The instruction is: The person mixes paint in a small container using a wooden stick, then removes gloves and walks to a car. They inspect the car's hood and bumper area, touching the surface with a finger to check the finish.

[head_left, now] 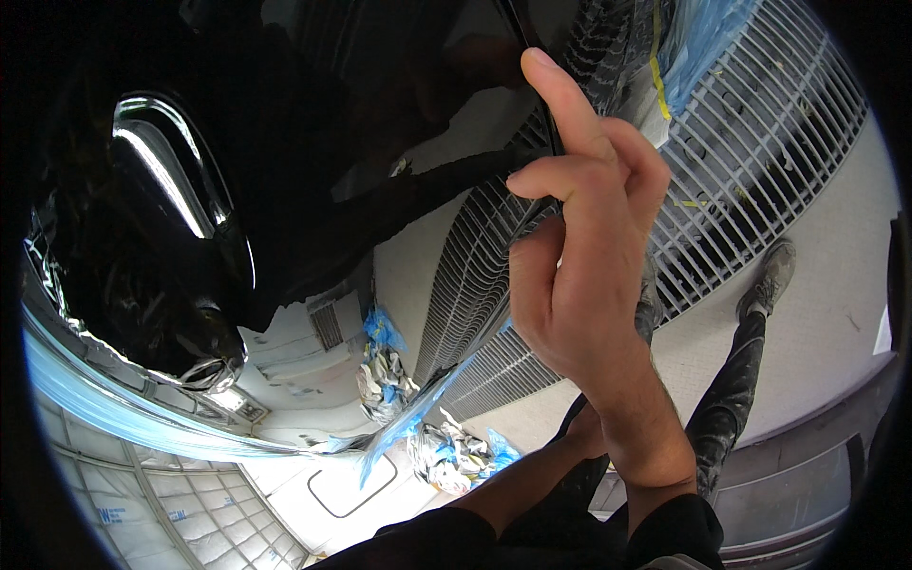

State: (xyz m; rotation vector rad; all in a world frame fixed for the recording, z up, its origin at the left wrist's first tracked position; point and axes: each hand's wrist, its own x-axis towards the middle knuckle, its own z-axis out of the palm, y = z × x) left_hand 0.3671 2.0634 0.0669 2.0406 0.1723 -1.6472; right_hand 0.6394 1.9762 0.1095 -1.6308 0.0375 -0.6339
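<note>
Before me is a glossy black car body panel (313, 218), mirroring the floor grating and an arm. My right hand (594, 247) is at the panel's right edge. One finger stretches up along that edge, another is bent toward the panel, and the thumb is apart below them. Nothing shows between these fingers. Whether the fingertips press on the edge I cannot tell. Of my left hand (587, 432) only a small part shows behind the right wrist, with its fingers hidden. A shiny curved door handle (166, 161) stands out at the panel's left.
Metal floor grating (750, 123) spans the right side, with blue plastic sheeting (708, 52) above it. My shoe (768, 275) rests beside the grating. Crumpled masking sheets (456, 456) lie on the floor. Blue film (142, 408) trails along the panel's lower border.
</note>
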